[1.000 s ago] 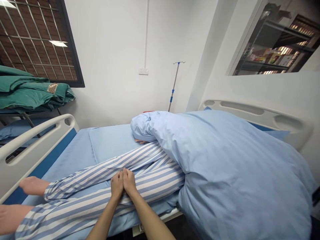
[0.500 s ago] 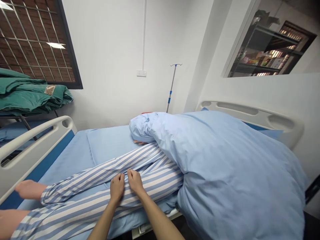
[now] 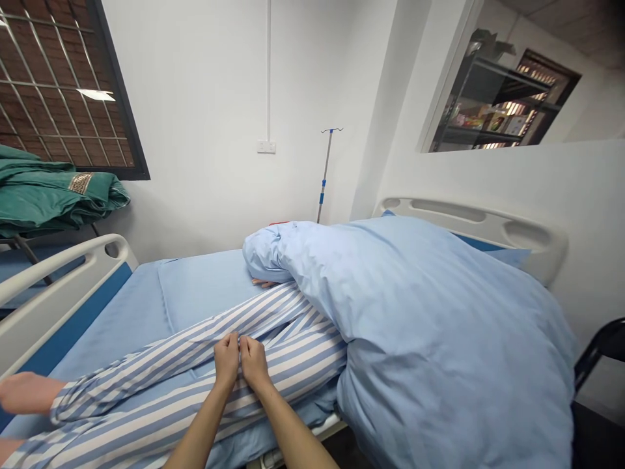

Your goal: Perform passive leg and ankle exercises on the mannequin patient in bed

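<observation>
My left hand (image 3: pixel 227 360) and my right hand (image 3: pixel 253 362) are both closed into fists, side by side and almost touching. They are over the blue-and-white striped trousers (image 3: pixel 306 352) of a figure lying on the bed; I cannot tell whether they rest on the cloth. No object shows in either fist, and the stripes around them run without being pulled up. A light blue quilt (image 3: pixel 415 312) covers the figure's upper part, and some fingers (image 3: pixel 263 283) stick out at its far edge. One bare foot (image 3: pixel 27 392) shows at the left.
The bed has a pale footboard (image 3: pixel 63 260) at left and a headboard (image 3: pixel 532 238) at right. A drip stand (image 3: pixel 326 169) rises behind it. Green folded cloth (image 3: pixel 53 202) lies at far left. A black chair (image 3: pixel 593 352) stands at the right edge.
The view has turned slightly to the right, so the room shifts left in it. My fists have come closer together, the right one moving toward the left.
</observation>
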{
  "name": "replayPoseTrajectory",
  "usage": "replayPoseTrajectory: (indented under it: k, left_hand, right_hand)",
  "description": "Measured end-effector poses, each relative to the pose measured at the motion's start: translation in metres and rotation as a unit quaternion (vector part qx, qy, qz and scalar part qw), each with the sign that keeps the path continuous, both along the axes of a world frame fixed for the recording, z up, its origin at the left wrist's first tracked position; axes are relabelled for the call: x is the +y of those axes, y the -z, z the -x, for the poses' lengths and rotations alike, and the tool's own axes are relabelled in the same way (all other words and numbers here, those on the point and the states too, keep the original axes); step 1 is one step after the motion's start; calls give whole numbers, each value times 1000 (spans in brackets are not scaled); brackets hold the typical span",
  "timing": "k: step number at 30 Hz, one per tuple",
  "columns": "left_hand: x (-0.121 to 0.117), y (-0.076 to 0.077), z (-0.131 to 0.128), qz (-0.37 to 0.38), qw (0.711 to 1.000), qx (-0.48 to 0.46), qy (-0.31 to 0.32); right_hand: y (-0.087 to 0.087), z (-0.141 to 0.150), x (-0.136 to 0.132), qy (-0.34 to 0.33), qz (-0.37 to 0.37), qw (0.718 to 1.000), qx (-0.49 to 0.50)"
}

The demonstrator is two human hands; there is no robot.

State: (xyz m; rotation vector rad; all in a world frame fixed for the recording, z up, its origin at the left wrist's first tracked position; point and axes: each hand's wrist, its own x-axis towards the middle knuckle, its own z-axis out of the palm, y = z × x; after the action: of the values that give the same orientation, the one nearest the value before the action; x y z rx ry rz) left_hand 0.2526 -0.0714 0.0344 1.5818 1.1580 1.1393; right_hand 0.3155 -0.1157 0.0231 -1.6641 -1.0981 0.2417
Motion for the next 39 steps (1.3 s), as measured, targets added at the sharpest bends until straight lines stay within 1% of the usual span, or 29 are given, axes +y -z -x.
replayPoseTrajectory:
  k: [3, 5, 7, 11, 14, 17, 19, 21, 26, 30, 32, 35, 37, 39]
  left_hand:
    - [-5, 13, 0, -6, 998, 62, 10]
    - [-7, 22, 2, -23, 995, 97, 21]
    - [-6, 26, 2, -43, 989, 135, 32]
    - [-6, 22, 1, -58, 976, 211, 11]
    - [-8, 17, -1, -57, 968, 245, 5]
    - [-10, 15, -2, -60, 962, 268, 6]
    - [-11, 15, -3, -61, 960, 272, 6]
    - [-11, 16, -3, -63, 961, 270, 4]
    - [-9, 16, -1, -67, 963, 259, 17]
    - [-10, 14, -5, -54, 970, 237, 18]
    - [-12, 14, -11, -39, 979, 197, 46]
    - [-14, 13, -23, -5, 992, 91, 92]
    - [-13, 10, -30, 17, 993, 28, 114]
    - [-10, 3, -34, 44, 991, -8, 125]
  right_hand:
    - [-1, 0, 0, 10, -2, 1000, 18]
    - [-1, 1, 0, 18, -2, 1000, 24]
    - [0, 1, 1, 23, -4, 999, 29]
    - [1, -2, 5, 19, -7, 999, 46]
    - [-6, -10, 5, -4, 18, 999, 45]
    - [-19, -22, 2, -10, 26, 1000, -5]
    - [-23, -28, -3, -13, 20, 999, -42]
    - [-20, -32, -8, -16, 21, 998, -64]
    - [-4, -30, -17, 6, 28, 995, -93]
    - [-6, -29, -18, -7, 28, 996, -84]
    - [-9, -30, -18, -4, 19, 997, -70]
    - [-11, -32, -18, 11, 1, 999, -36]
    - [-10, -34, -17, 18, -13, 1000, -11]
    - [-8, -34, -16, 15, -23, 1000, 7]
